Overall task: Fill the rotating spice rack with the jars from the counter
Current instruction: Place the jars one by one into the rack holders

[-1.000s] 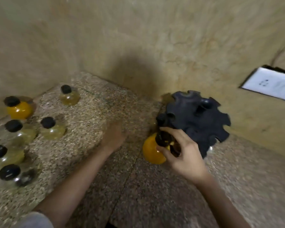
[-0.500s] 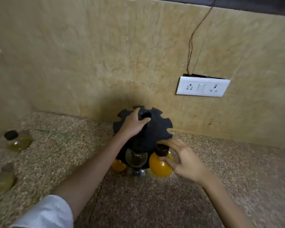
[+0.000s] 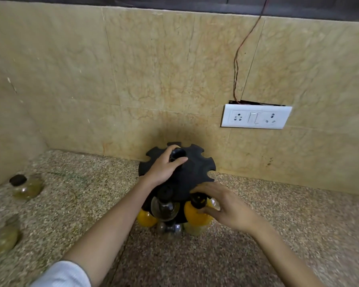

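A black notched spice rack (image 3: 195, 172) stands on the speckled counter against the wall. My left hand (image 3: 164, 167) grips the knob on its top. My right hand (image 3: 222, 206) holds an orange jar with a black cap (image 3: 195, 215) at a front notch of the rack. A clear dark jar (image 3: 164, 210) hangs in the notch to its left, and another orange jar (image 3: 146, 219) shows lower left. More jars sit low under the rack. Two greenish jars (image 3: 27, 186) (image 3: 0, 241) stand on the counter at the far left.
The tiled wall runs close behind the rack, with a white socket plate (image 3: 255, 117) and a loose wire above it. A side wall closes the left corner. The counter (image 3: 298, 224) extends to the right of the rack.
My left hand went from the counter to the rack's top knob and stays there. My right hand brought the orange jar up to the front notch. The view swung right and up.
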